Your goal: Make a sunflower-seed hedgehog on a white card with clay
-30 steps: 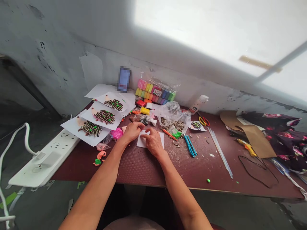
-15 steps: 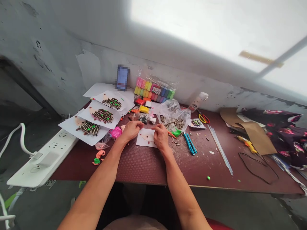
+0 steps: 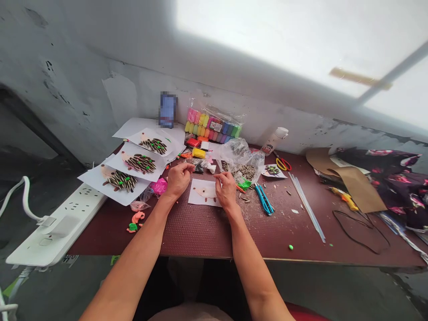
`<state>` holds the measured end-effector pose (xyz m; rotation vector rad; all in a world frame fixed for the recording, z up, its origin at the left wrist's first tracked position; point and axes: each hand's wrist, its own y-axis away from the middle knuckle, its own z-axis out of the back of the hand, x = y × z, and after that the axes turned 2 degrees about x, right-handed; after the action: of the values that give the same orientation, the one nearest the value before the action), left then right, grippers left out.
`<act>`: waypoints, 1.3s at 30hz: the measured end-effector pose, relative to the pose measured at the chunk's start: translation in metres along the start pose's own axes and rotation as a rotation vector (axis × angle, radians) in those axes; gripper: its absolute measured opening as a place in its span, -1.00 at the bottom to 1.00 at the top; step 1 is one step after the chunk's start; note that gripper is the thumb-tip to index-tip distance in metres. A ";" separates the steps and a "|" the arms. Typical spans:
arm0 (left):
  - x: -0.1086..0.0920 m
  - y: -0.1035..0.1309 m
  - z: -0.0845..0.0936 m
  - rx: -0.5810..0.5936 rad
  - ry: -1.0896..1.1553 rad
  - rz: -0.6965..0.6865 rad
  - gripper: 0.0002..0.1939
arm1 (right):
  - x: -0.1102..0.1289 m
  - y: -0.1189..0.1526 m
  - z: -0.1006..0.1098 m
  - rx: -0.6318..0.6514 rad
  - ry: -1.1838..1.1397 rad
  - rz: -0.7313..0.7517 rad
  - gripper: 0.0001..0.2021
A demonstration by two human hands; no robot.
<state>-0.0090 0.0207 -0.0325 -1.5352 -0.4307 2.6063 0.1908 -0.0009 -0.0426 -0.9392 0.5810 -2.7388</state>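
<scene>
The left hand point(image 3: 179, 179), fingers curled in, is just beside the upper-left corner of the white paper point(image 3: 202, 193) lying on the table point(image 3: 197, 234), while the right hand point(image 3: 226, 189), fingers bent together (whether either grips anything, I cannot tell), hides the paper's right end.

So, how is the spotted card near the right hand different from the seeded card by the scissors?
The seeded card bears seeds and green bits; the spotted card shows neither where visible. The right hand partly hides the spotted card; the seeded card lies uncovered. Both look white.
</scene>
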 end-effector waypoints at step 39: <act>0.010 0.008 -0.011 0.074 -0.578 -0.308 -0.60 | 0.036 -0.049 -0.006 0.410 0.486 -0.132 -0.71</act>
<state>-0.0034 0.0176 -0.0479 -0.6049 -0.5482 2.7256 0.1569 0.0341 -0.0068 -0.2241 0.0045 -3.0409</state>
